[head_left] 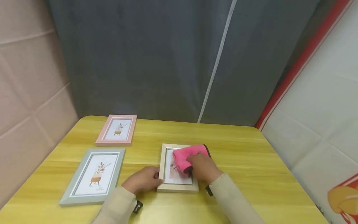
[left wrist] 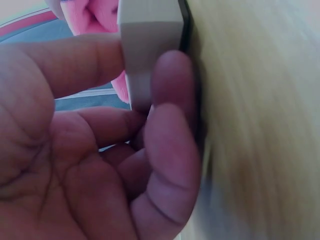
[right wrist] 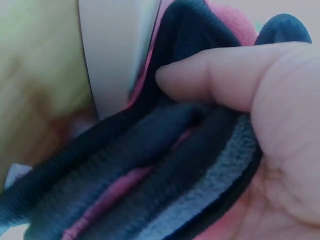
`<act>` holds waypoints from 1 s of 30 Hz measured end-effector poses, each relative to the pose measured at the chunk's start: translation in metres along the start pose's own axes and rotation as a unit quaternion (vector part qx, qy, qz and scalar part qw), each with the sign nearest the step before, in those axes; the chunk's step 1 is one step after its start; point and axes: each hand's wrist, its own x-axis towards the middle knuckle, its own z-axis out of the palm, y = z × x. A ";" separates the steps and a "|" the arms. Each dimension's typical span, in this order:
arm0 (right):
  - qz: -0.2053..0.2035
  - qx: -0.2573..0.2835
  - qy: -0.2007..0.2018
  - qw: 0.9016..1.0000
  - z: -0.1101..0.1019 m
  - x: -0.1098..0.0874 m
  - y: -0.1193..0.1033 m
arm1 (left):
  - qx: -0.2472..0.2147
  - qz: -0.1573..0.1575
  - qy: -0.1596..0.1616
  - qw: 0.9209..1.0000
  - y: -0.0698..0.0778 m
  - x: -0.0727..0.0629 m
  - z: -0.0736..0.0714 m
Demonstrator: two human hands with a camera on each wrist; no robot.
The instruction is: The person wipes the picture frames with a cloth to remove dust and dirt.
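Note:
A cream picture frame [head_left: 179,188] lies face up near the table's front, a pink-toned picture under its glass. At its left edge my left hand [head_left: 144,179] grips the frame, thumb on the front border and fingers along the side, as the left wrist view shows on the frame's edge [left wrist: 150,45]. In my right hand [head_left: 205,168] is a folded pink cloth [head_left: 183,155] with dark edging, which lies over the upper right of the glass. Up close in the right wrist view, the thumb presses the cloth's dark-edged folds [right wrist: 150,145] beside the pale frame border.
Two more picture frames lie on the left of the yellow wood-grain table [head_left: 237,149]: a grey-green one [head_left: 84,199] in front and a pink one [head_left: 113,143] behind. A dark grey curtain [head_left: 139,62] hangs behind the table. Pale panels stand on both sides.

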 end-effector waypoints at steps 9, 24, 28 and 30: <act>0.063 0.013 -0.031 0.997 -0.004 0.029 0.011 | 0.007 0.014 -0.003 1.000 0.001 0.002 0.000; -0.010 -0.064 -0.011 0.998 -0.010 0.056 0.002 | 0.030 0.031 0.004 0.999 -0.006 0.003 -0.001; -0.056 -0.045 -0.013 0.997 -0.010 0.065 -0.004 | 0.039 0.041 0.002 0.998 -0.006 0.003 -0.003; -0.082 -0.026 -0.016 0.996 -0.008 0.070 -0.005 | 0.040 0.043 0.001 0.998 -0.005 0.004 -0.003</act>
